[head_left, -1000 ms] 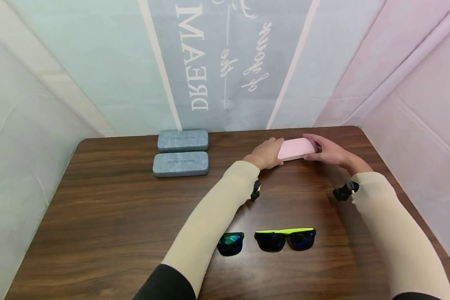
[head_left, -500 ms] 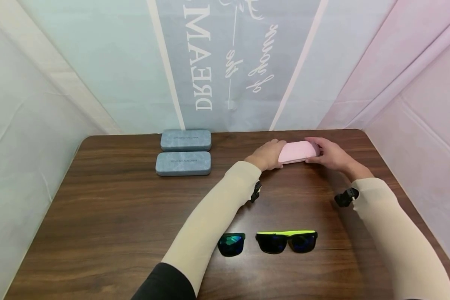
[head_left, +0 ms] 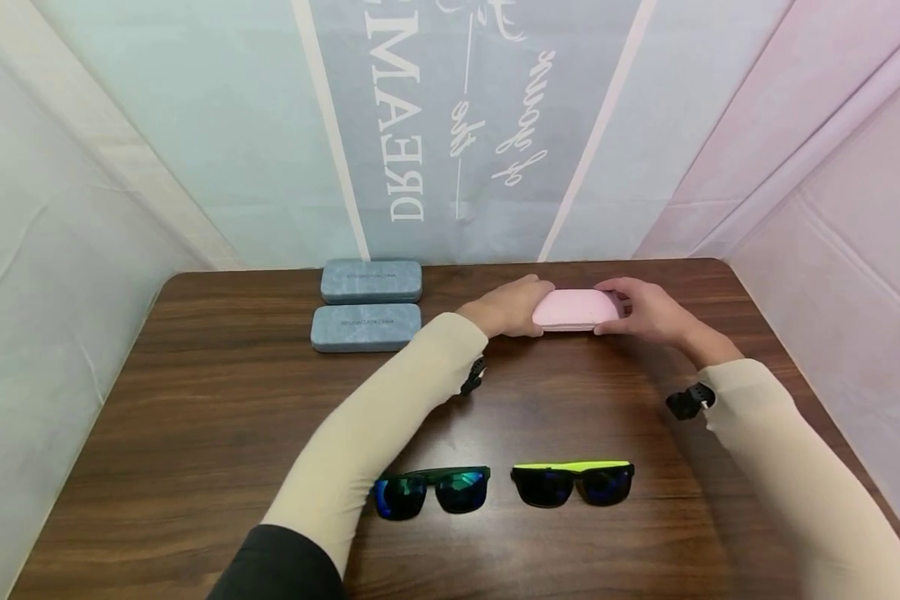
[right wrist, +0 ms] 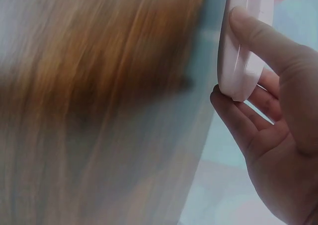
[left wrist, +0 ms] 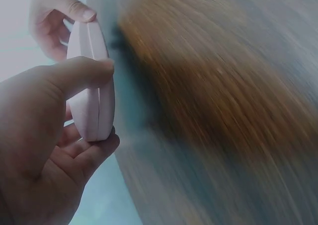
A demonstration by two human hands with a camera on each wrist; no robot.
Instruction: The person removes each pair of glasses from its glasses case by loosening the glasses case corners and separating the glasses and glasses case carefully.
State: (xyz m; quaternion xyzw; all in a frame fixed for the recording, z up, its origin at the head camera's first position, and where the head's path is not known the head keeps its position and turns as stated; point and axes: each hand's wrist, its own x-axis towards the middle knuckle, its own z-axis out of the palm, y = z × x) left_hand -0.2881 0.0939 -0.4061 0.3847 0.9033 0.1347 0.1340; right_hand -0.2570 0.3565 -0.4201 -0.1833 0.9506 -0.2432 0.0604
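Both hands grip a closed pink glasses case [head_left: 576, 309] near the table's back edge, one at each end. My left hand [head_left: 512, 306] has its thumb on the case's near side and its fingers around the left end. At the other end my right hand [head_left: 645, 312] holds it the same way, thumb in front. In the left wrist view the seam of the pink case [left wrist: 94, 101] runs lengthwise past the thumb. The right wrist view shows the case's end [right wrist: 243, 71] between thumb and curled fingers.
Two blue-grey glasses cases [head_left: 371, 281] [head_left: 366, 327] lie one behind the other to the left. Nearer me lie sunglasses with blue-green lenses [head_left: 461, 492], beside the left forearm, and sunglasses with yellow-green temples [head_left: 603, 487]. Fabric walls [head_left: 270, 167] border the wooden table [head_left: 195, 433].
Both hands have shifted the pink case a little to the left and straightened it along the back edge. The left forearm has moved left, uncovering more of the blue-green sunglasses.
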